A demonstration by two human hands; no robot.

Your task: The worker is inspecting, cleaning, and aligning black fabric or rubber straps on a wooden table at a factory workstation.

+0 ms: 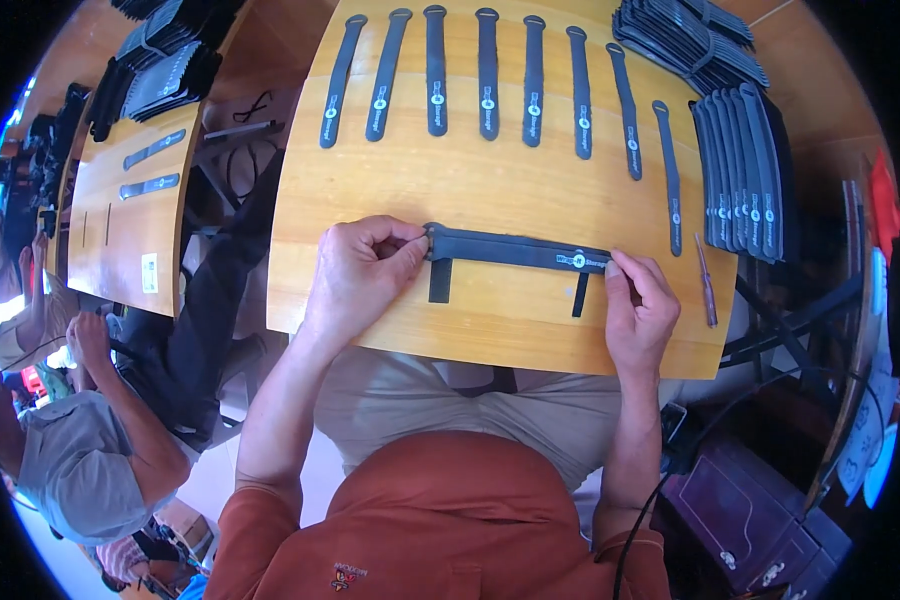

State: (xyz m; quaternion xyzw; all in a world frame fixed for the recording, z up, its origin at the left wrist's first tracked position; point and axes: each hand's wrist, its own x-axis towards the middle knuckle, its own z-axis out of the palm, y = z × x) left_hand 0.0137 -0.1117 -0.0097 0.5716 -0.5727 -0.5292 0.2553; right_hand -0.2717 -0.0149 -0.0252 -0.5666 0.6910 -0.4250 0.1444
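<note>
A dark grey storage strap [510, 247] with white print lies stretched left to right above the near part of the wooden table. My left hand [365, 265] pinches its left end, where the loop end is partly hidden by my fingers. At the printed right end, my right hand [642, 305] holds the strap between thumb and fingers. Two short black strips, a wider left one [440, 283] and a narrower right one [579, 296], show on the tabletop just below the strap. Both hands are closed.
Several similar straps [487, 75] are laid in a row along the table's far side. Stacked straps [740, 175] and bundles [690, 45] fill the right edge. A screwdriver [707, 285] lies at the near right. Another person [100, 450] sits left, beside a second table [120, 250].
</note>
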